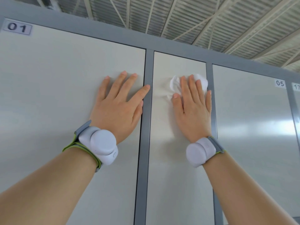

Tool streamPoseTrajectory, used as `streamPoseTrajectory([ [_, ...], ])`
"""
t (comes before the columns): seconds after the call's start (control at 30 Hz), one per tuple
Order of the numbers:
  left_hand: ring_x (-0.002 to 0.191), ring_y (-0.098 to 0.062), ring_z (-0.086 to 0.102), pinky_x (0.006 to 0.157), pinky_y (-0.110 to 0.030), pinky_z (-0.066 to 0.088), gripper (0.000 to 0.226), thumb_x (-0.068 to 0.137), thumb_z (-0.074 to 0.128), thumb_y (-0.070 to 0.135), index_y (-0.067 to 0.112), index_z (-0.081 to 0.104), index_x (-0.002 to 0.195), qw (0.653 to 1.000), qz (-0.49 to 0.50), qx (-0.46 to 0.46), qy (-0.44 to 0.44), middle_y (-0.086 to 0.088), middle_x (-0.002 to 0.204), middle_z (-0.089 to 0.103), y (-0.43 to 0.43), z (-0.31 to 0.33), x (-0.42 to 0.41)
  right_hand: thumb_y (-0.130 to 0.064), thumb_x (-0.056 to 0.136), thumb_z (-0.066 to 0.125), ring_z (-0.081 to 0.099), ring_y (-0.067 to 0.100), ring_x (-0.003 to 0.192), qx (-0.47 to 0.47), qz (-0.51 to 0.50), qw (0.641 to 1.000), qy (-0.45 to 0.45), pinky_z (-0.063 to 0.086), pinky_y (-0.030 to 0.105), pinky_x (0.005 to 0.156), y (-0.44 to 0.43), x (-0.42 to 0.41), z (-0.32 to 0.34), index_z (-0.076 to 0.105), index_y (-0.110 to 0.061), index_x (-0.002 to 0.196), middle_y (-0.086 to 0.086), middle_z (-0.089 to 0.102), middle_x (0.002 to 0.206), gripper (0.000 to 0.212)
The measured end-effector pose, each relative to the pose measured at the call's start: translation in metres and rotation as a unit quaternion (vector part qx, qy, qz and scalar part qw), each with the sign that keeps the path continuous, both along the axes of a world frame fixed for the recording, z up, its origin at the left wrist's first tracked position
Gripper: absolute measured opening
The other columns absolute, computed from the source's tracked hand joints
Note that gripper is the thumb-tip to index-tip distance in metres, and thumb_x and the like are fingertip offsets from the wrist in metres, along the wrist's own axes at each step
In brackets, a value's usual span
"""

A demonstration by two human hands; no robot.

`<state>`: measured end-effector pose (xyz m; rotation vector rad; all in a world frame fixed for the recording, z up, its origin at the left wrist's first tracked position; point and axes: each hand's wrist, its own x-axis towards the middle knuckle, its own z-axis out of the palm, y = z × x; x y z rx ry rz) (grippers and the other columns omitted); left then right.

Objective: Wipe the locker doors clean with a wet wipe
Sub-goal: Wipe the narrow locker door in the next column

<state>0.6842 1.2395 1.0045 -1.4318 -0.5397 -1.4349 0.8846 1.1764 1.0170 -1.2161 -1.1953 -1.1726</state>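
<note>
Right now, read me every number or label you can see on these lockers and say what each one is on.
"01": first label, top left corner of the left door.
"05": second label, top right corner of the right door.
"17": third label, at the frame's right edge, cut off, perhaps incomplete.

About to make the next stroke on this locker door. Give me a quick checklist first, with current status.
1. Wet wipe against the middle door: ok.
2. Right hand flat on the wipe, fingers straight: ok.
3. Left hand braced on door 01, off the wiping path: ok.
4. Wipe spread flat: not ok, it is bunched.
5. Wipe moist enough: cannot tell.
6. Dirt left on the middle door: cannot tell.
</note>
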Motion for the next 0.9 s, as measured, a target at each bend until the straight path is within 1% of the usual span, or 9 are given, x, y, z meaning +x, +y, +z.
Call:
streamPoseTrajectory([
  [0.1, 0.142, -0.037, 0.042, 0.116, -0.059, 0.026, 0.044, 0.104, 0.034, 0.03, 0.021, 0.058, 0.14, 1.0, -0.005, 0.006, -0.001, -0.014, 0.149, 0.05, -0.001, 0.0, 0.0, -0.053, 0.093, 0.006, 0.003, 0.017, 0.154, 0.003, 0.006, 1.0, 0.007, -0.008, 0.038, 0.122, 0.001, -0.007, 0.001, 0.019, -0.023, 0.158, -0.001, 0.012, 0.167, 0.073],
  [0.27, 0.143, -0.034, 0.041, 0.117, -0.057, 0.026, 0.046, 0.103, 0.033, 0.031, 0.011, 0.058, 0.137, 1.0, -0.017, -0.007, -0.008, -0.012, 0.149, 0.051, -0.003, 0.0, 0.0, -0.045, 0.102, 0.018, 0.008, 0.016, 0.154, -0.017, -0.001, 0.994, -0.108, -0.001, 0.042, 0.123, 0.001, -0.011, -0.012, 0.025, -0.026, 0.157, -0.003, 0.017, 0.165, 0.058],
  [0.33, 0.143, -0.033, 0.041, 0.117, -0.056, 0.024, 0.047, 0.102, 0.034, 0.032, 0.008, 0.057, 0.136, 1.0, -0.019, -0.013, -0.008, -0.011, 0.149, 0.051, -0.004, -0.001, 0.0, -0.043, 0.103, 0.02, 0.008, 0.015, 0.154, -0.03, 0.002, 0.991, -0.133, -0.002, 0.041, 0.123, -0.001, -0.007, -0.013, 0.025, -0.028, 0.157, -0.005, 0.017, 0.165, 0.056],
  [0.4, 0.143, -0.033, 0.041, 0.117, -0.056, 0.025, 0.047, 0.102, 0.034, 0.031, 0.007, 0.057, 0.135, 1.0, -0.019, -0.011, -0.006, -0.011, 0.148, 0.051, -0.003, 0.0, 0.001, -0.043, 0.103, 0.018, 0.006, 0.013, 0.153, -0.034, 0.004, 0.991, -0.128, -0.004, 0.039, 0.123, -0.002, -0.005, -0.011, 0.024, -0.029, 0.157, -0.007, 0.016, 0.165, 0.056],
  [0.47, 0.143, -0.033, 0.041, 0.117, -0.057, 0.025, 0.047, 0.102, 0.035, 0.031, 0.008, 0.057, 0.136, 1.0, -0.018, -0.01, -0.007, -0.011, 0.149, 0.051, -0.003, 0.0, 0.0, -0.044, 0.102, 0.015, 0.005, 0.013, 0.154, -0.023, 0.01, 0.995, -0.094, -0.006, 0.038, 0.123, 0.0, -0.009, -0.01, 0.024, -0.029, 0.157, -0.007, 0.016, 0.166, 0.058],
  [0.57, 0.143, -0.033, 0.041, 0.117, -0.057, 0.025, 0.047, 0.102, 0.034, 0.031, 0.007, 0.057, 0.136, 1.0, -0.018, -0.008, -0.008, -0.011, 0.149, 0.051, -0.003, 0.0, 0.001, -0.044, 0.101, 0.015, 0.007, 0.016, 0.154, -0.003, 0.019, 0.998, -0.065, -0.004, 0.039, 0.123, 0.003, -0.018, -0.008, 0.026, -0.028, 0.157, -0.004, 0.018, 0.165, 0.059],
  [0.73, 0.141, -0.034, 0.044, 0.116, -0.056, 0.024, 0.045, 0.101, 0.037, 0.029, 0.007, 0.058, 0.134, 1.0, -0.019, 0.011, -0.012, -0.012, 0.147, 0.053, -0.001, -0.001, 0.001, -0.042, 0.105, 0.023, 0.01, 0.015, 0.153, -0.009, 0.004, 0.991, -0.137, 0.001, 0.04, 0.123, 0.005, -0.018, -0.022, 0.028, -0.031, 0.156, -0.006, 0.02, 0.165, 0.052],
  [0.83, 0.141, -0.033, 0.043, 0.116, -0.055, 0.024, 0.043, 0.1, 0.041, 0.027, 0.007, 0.059, 0.134, 0.999, -0.025, 0.014, -0.015, -0.011, 0.147, 0.053, 0.001, -0.002, 0.001, -0.04, 0.106, 0.026, 0.017, 0.017, 0.152, -0.008, -0.019, 0.983, -0.184, 0.006, 0.044, 0.124, 0.005, -0.014, -0.031, 0.032, -0.027, 0.154, -0.005, 0.025, 0.163, 0.051],
  [0.9, 0.141, -0.033, 0.043, 0.116, -0.056, 0.025, 0.042, 0.1, 0.042, 0.026, 0.007, 0.059, 0.134, 0.999, -0.029, 0.013, -0.013, -0.011, 0.147, 0.052, 0.001, -0.002, 0.002, -0.04, 0.106, 0.027, 0.017, 0.017, 0.152, -0.014, -0.03, 0.979, -0.203, 0.007, 0.045, 0.124, 0.003, -0.012, -0.034, 0.034, -0.026, 0.154, -0.004, 0.027, 0.162, 0.051],
])
